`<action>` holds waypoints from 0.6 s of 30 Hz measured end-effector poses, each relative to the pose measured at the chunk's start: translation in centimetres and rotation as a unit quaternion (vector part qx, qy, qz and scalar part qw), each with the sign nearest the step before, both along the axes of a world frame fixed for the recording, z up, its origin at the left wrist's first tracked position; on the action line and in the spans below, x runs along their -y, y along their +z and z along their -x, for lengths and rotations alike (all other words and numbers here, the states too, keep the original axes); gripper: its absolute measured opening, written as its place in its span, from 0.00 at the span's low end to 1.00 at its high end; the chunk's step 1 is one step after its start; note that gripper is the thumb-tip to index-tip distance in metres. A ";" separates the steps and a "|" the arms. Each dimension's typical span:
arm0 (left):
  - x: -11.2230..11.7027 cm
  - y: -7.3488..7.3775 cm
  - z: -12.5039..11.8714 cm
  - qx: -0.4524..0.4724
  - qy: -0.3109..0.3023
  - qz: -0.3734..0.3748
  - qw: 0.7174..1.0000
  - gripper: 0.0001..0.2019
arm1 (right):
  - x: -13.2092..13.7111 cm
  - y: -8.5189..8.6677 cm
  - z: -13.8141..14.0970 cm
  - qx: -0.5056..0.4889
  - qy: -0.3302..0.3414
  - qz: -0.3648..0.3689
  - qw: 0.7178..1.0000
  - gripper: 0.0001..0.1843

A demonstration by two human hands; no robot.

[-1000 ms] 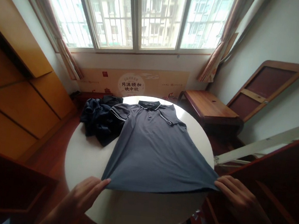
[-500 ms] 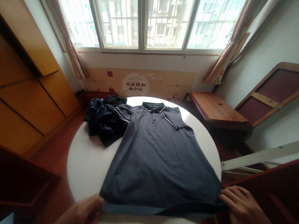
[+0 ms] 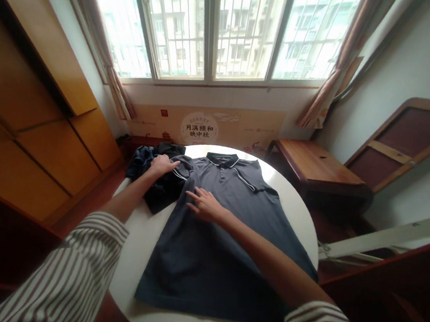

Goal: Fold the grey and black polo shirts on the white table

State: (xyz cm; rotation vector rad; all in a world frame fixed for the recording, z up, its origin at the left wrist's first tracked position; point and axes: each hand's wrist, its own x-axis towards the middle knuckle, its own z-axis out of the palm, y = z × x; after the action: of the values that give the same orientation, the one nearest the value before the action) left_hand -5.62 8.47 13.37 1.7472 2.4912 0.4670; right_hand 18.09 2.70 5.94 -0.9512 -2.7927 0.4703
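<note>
A dark grey polo shirt (image 3: pixel 225 244) with a black collar and white-edged sleeves lies front up on a round white table (image 3: pixel 126 269), collar away from me. My left hand (image 3: pixel 164 165) rests at the sleeve on the shirt's left, beside a dark heap of clothes (image 3: pixel 161 196). Its thumb points right, apart from the fingers, whose tips are partly hidden. Over the shirt's upper left side, just below that sleeve, my right hand (image 3: pixel 207 205) is open with spread fingers. My right forearm crosses the shirt and covers part of its lower right.
A wooden stool-like table (image 3: pixel 320 164) stands behind on the right, near a leaning framed panel (image 3: pixel 397 139). Wooden cabinets (image 3: pixel 40 142) line the left side. Beyond the table are a printed banner (image 3: pixel 199 126) and a barred window (image 3: pixel 243 36).
Both hands have let go of the bottom hem and moved up to the left sleeve area. The hem now lies flat, its raised front edge down. The camera view has shifted slightly.
</note>
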 end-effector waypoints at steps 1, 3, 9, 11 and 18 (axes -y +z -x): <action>-1.0 -0.2 0.0 -0.007 0.017 0.006 1.000 0.22 | -0.1 -0.6 1.3 0.006 -0.001 0.012 1.000 0.35; -2.2 -0.5 0.0 -0.024 0.040 0.015 0.999 0.16 | 0.3 -1.7 2.8 -0.001 0.005 0.024 1.000 0.37; -4.9 2.1 0.7 -0.011 0.021 -0.034 0.999 0.12 | 1.9 -2.7 3.0 -0.035 0.032 0.000 0.999 0.38; -6.2 3.5 0.0 0.004 0.006 -0.067 0.998 0.13 | 1.9 -2.7 2.9 -0.031 0.035 0.004 0.999 0.37; -10.5 1.1 -7.9 0.073 -0.114 -0.028 0.990 0.16 | 1.8 -2.9 3.0 -0.040 0.033 0.005 0.999 0.37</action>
State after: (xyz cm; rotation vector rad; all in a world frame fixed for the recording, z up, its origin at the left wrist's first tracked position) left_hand 2.29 19.00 14.43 1.9119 2.1691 0.6241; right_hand 15.08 0.94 3.04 -0.8240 -2.7593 0.5200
